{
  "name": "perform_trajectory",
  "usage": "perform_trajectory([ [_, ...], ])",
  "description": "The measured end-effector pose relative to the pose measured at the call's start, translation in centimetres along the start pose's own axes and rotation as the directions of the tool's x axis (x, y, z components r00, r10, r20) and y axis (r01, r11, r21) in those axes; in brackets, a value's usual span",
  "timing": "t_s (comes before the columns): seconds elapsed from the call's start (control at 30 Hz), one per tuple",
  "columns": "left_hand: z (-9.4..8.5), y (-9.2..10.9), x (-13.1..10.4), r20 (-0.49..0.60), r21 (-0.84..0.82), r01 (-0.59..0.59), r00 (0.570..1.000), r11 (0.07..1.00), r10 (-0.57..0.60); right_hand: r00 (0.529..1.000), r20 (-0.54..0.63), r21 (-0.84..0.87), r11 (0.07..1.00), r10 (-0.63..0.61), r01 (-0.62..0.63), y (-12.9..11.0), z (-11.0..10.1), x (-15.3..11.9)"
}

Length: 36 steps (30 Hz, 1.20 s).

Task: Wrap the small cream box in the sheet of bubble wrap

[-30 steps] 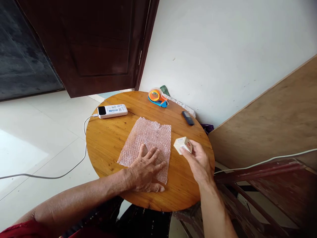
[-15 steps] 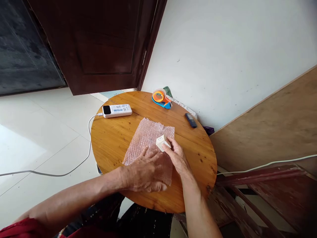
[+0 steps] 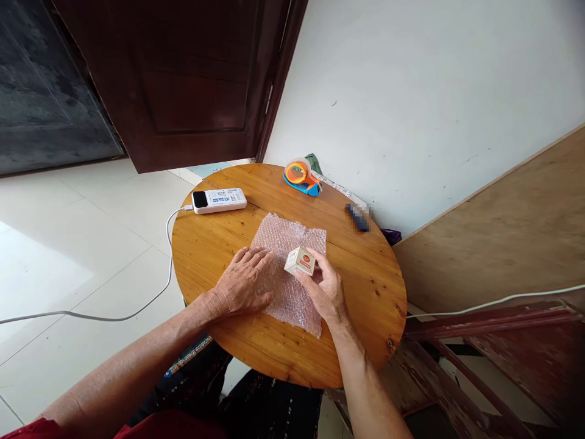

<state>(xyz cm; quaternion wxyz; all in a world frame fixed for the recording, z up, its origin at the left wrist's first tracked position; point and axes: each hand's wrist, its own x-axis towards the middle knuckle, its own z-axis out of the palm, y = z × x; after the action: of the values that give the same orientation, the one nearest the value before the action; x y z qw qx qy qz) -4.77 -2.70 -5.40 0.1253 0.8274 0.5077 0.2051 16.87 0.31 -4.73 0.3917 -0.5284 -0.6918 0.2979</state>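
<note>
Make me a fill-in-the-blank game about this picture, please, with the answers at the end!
1. The small box is held in the person's ____ hand.
2. The bubble wrap lies on a table made of ____.
3. The tape dispenser is orange and ____.
4. The cable joins the ____ end of the white device.

Missing words: right; wood; blue; left.
</note>
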Motion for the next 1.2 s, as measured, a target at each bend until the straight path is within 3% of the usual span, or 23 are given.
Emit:
perform_trajectory([
  [0.2, -0.2, 0.0, 0.0, 0.011, -0.003, -0.004, 1.000, 1.000, 0.004, 0.988, 0.145, -0.081, 0.994, -0.057, 0.069, 0.4, 0.2, -0.2],
  [0.8, 0.1, -0.6, 0.1, -0.010, -0.031, -0.026, 1.000, 0.999, 0.026, 0.979, 0.192, -0.078, 0.994, -0.067, 0.083, 0.9, 0.0, -0.3],
  [1.0, -1.2, -0.2, -1.5, -0.042, -0.100, 0.064, 0.997, 0.993, -0.068, 0.980, 0.187, -0.051, 0.996, -0.060, 0.071, 0.6, -0.1, -0.5],
  [1.07, -1.6, 0.4, -2.7, -0.016, -0.059, 0.013, 1.000, 0.998, -0.014, 0.984, 0.164, -0.012, 0.997, -0.070, 0.073, 0.6, -0.5, -0.4],
  [1.2, -1.9, 1.2, -4.3, 0.034, 0.046, -0.078, 0.996, 0.996, 0.077, 0.992, 0.009, 0.048, 0.991, -0.129, 0.128, 0.2, -2.3, -0.2],
])
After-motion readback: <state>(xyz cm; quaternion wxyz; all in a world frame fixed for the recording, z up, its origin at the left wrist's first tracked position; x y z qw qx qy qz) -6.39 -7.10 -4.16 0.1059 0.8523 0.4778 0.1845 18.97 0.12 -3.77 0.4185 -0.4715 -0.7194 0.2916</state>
